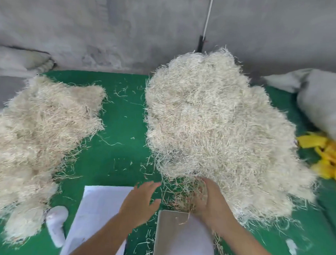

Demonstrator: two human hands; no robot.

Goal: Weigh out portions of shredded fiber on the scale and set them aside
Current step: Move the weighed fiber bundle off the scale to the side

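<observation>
Scale pan: bare metal tray at the near edge of the green mat, just right of centre; one stray strand lies on its far rim, otherwise no load is seen on it.
White sheet: laid flat on the mat just left of the pan; nothing is seen on it.
Right hand: placed at the far right corner of the pan, fingers curled into loose strands at the near foot of the large fiber pile; a small tuft appears to be gripped, though the fingertips are buried and the amount cannot be told.
Left hand: held above the mat between sheet and pan, fingers spread and straight, nothing held; not seen touching the fiber.
Large fiber pile: heaped on the right half of the mat, reaching to the far edge; its near fringe is touching the right hand and lies just beyond the pan.
Second fiber pile: spread along the left edge of the mat, well apart from both hands; judged to be the set-aside stock, not confirmed.
Handling (judgement): fiber is expected to be very light, soft, springy and tangled; strands will likely drag neighbours along and shed. A clump is best taken from the loose near fringe, gathered with both hands from the sides.
Position relative to grip: bulk of the pile lies beyond and to the right of the gripping hand; the pan lies directly below and nearer.
Other: yellow scraps and a grey sack at the right edge.
</observation>
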